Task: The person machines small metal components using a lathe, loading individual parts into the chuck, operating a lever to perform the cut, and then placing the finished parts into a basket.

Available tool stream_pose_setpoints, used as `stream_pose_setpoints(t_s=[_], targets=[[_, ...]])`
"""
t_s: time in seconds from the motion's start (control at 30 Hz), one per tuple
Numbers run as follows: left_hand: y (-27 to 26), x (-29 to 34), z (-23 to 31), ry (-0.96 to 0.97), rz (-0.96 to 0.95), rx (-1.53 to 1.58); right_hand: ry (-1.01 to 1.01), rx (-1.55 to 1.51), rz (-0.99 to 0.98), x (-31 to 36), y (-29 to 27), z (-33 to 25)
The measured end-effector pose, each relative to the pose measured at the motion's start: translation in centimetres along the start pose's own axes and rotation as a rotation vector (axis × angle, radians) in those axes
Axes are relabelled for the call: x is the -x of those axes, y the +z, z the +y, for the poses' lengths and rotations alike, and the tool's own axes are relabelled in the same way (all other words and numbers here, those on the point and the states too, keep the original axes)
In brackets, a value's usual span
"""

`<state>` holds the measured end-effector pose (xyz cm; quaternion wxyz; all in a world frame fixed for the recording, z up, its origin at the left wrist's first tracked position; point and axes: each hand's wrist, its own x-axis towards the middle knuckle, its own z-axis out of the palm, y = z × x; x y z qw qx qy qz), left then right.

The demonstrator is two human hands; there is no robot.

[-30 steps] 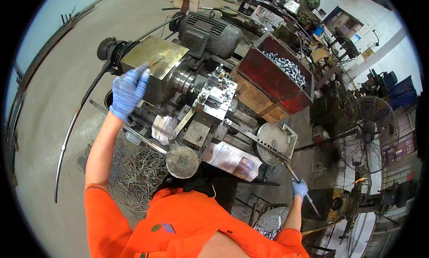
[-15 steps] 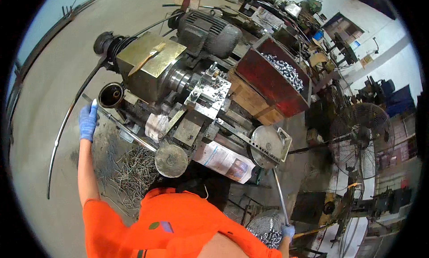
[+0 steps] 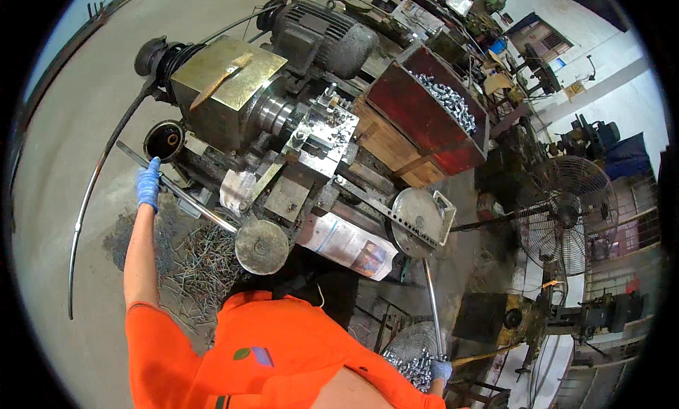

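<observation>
In front of me stands a small lathe-like machine with a bright tool slide (image 3: 322, 136) beside its round spindle (image 3: 274, 114). My left hand (image 3: 147, 187), in a blue glove, is closed on the upper part of a long metal lever (image 3: 198, 206). That lever runs down to a round disc (image 3: 261, 247) on the machine's front. At lower right my right hand (image 3: 441, 370), also gloved, closes round the end of a second metal lever (image 3: 433, 299), which hangs below a larger disc (image 3: 417, 218). Its fingers are partly hidden.
A red bin (image 3: 424, 115) of small metal parts stands behind the slide. More parts lie in a basket (image 3: 414, 338) near my right hand. A brush (image 3: 219, 83) rests on the brass-coloured housing. Thin rods (image 3: 205, 267) litter the floor at left; a fan (image 3: 568, 207) stands right.
The whole view has shifted slightly, so the machine sits a little higher and further left. My left hand has moved slightly right relative to the machine. Both hands stay at their levers.
</observation>
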<state>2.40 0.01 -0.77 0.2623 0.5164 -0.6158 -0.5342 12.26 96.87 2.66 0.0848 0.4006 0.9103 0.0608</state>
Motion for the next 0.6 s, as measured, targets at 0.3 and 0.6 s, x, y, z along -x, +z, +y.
stream_pose_setpoints(t_s=[0.3,0.6], targets=[[-0.1,0.3,0.2,0.103,0.077,0.000,0.073,0.002,-0.023,1.3,-0.4,-0.6],[0.1,0.2,0.7,0.133,0.083,0.068,0.074,-0.044,0.003,3.3,-1.1,-1.2]])
